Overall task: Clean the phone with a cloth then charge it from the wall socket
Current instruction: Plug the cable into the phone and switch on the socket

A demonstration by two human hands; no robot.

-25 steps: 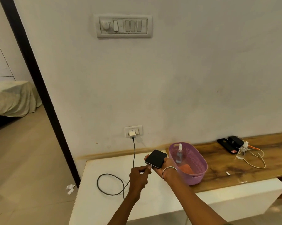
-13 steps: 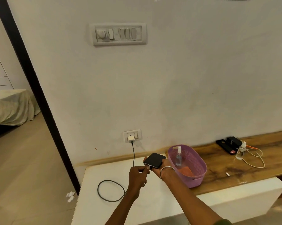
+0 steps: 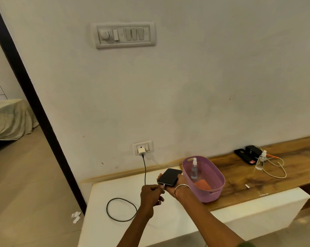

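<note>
Fingers (image 3: 161, 189) of the left hand (image 3: 151, 196) pinch the cable plug at the phone (image 3: 169, 177), which the right hand (image 3: 175, 185) cradles above the desk (image 3: 115, 225). Cleaning looks done, the charger (image 3: 141, 151) sits in the wall socket (image 3: 143, 147), and only seating the plug remains. Compared with a second ago, the hands have hardly shifted.

Seen over a white cabinet top (image 3: 115, 229): right hand (image 3: 175, 185) cradling a dark phone (image 3: 169, 177) from beneath, screen up; left hand (image 3: 150, 195) pinching the cable plug (image 3: 162, 186) right at the phone's near edge. Dark cable (image 3: 145, 168) hanging from a white charger (image 3: 141, 151) seated in the wall socket (image 3: 142, 147), then looping once on the top. Just right of the phone, a purple basket (image 3: 214, 175) holding 1 spray bottle (image 3: 194, 169) and an orange cloth (image 3: 202, 184).
</note>
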